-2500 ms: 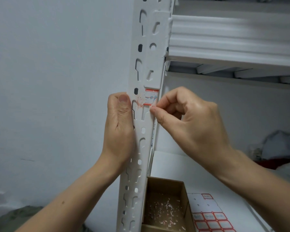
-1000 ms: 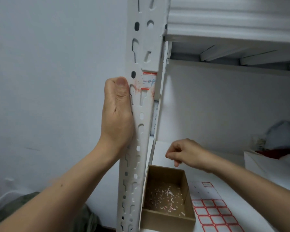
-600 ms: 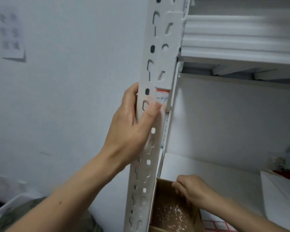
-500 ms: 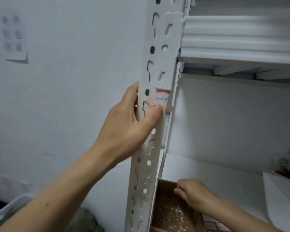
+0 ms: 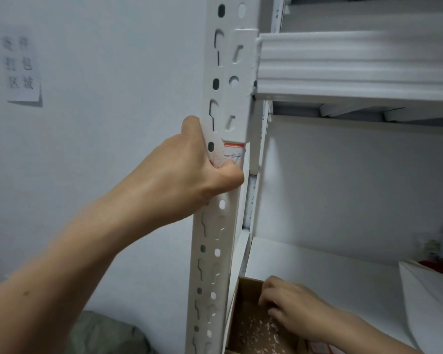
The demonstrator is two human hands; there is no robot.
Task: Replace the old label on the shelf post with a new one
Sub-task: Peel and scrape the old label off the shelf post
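Head view, notes for you. Your left hand (image 5: 187,175) wraps the shelf post (image 5: 224,72) from its outer side. The fingers curl round the far edge and go out of sight, and the thumb (image 5: 229,172) lies across the front face.

The old label (image 5: 232,152) sits on that front face, directly under the lower edge of the beam bracket (image 5: 237,85). The thumb tip touches it from below and covers its lower part. Only the red top band and a strip with blue writing show. Its left side looks scraped ragged, with pinkish residue toward the round hole.

Relation that matters:
- The label lies straight above the thumb tip, in contact.
- Its long axis runs across the post, and the post itself runs up and down.
- A scraping stroke would therefore probably go upward or sideways from the thumb.

The left hand is by far the nearer. Your right hand (image 5: 289,310) is well below, down in the cardboard box (image 5: 250,281) on the lower shelf (image 5: 330,267). Its fingers curl downward among the paper scraps (image 5: 256,328). I cannot tell whether they pinch anything.

Judgement: removal looks partly done, and no new label is on the post yet. A corner of a red-bordered label sheet (image 5: 320,350) shows beside the box, mostly cut off by the frame edge.
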